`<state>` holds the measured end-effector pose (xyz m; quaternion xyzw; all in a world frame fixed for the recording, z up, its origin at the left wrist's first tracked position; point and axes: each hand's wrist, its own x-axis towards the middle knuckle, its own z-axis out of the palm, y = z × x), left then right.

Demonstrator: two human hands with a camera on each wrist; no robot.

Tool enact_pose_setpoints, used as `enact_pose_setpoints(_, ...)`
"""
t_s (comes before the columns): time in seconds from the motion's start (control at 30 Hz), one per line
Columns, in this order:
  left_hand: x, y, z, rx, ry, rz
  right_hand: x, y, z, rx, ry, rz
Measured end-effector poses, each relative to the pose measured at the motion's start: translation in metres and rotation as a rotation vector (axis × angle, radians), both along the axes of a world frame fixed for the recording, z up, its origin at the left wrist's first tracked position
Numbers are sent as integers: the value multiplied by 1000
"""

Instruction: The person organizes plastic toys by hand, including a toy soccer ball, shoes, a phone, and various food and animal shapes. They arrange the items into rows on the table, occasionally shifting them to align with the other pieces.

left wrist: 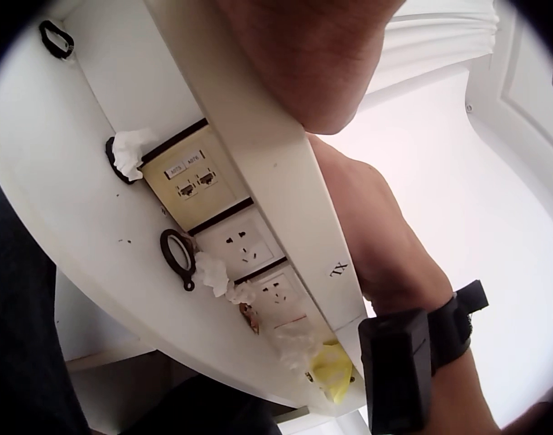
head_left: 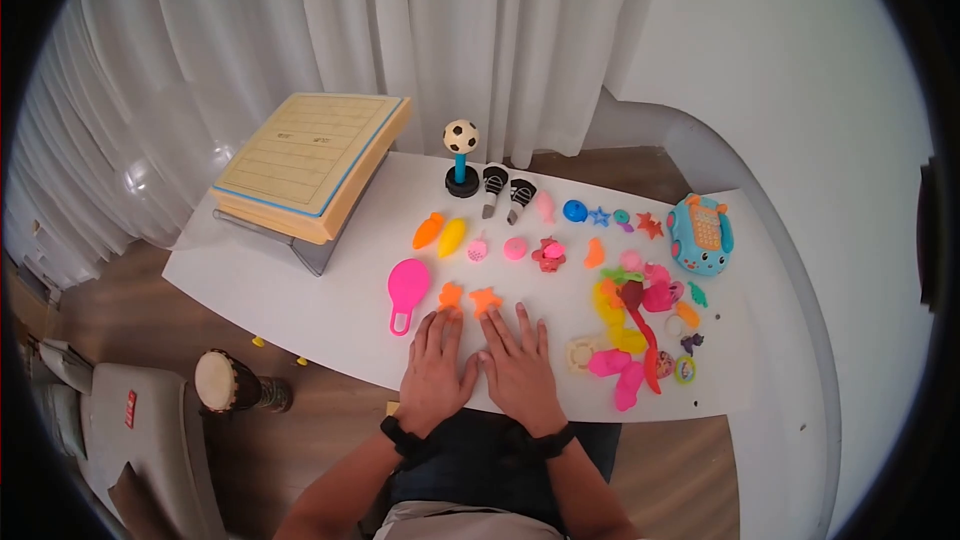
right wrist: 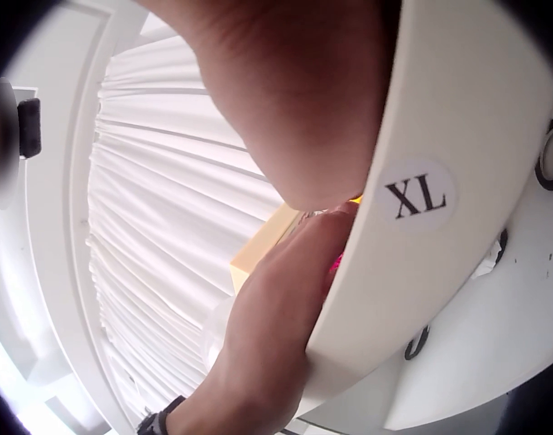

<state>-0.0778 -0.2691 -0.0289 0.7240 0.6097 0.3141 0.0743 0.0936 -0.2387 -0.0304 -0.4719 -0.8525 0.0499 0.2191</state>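
Observation:
My left hand [head_left: 432, 376] lies palm down near the front edge of the white table [head_left: 300, 310], fingers straight. Beside it my right hand [head_left: 522, 376] rests the same way, thumbs close together. Just beyond the left fingertips sits a small orange piece [head_left: 450, 294]. A star-like orange piece [head_left: 486, 298] is right at the right hand's fingertips. Left of the hands lies a pink paddle-shaped toy [head_left: 408, 285] with a looped handle. Both wrist views mostly show the table's front edge and the forearms, with the fingers largely hidden.
A thick yellowish block [head_left: 310, 155] leans on a stand at back left. A soccer-ball toy [head_left: 461, 138], two black-and-white shoe-like items [head_left: 508, 190] and several small toys spread behind. Colourful toys and a blue toy phone [head_left: 698, 238] are at right. A drum [head_left: 225, 382] stands on the floor.

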Motion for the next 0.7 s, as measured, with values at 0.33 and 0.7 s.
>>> enact_pose_setpoints(0.33, -3, -3, 3, -5, 3, -10, 106, 94, 58, 104, 159, -346)
enact_pose_setpoints(0.7, -5, -4, -1, 37, -31, 0, 125, 135, 14, -21, -363, -211)
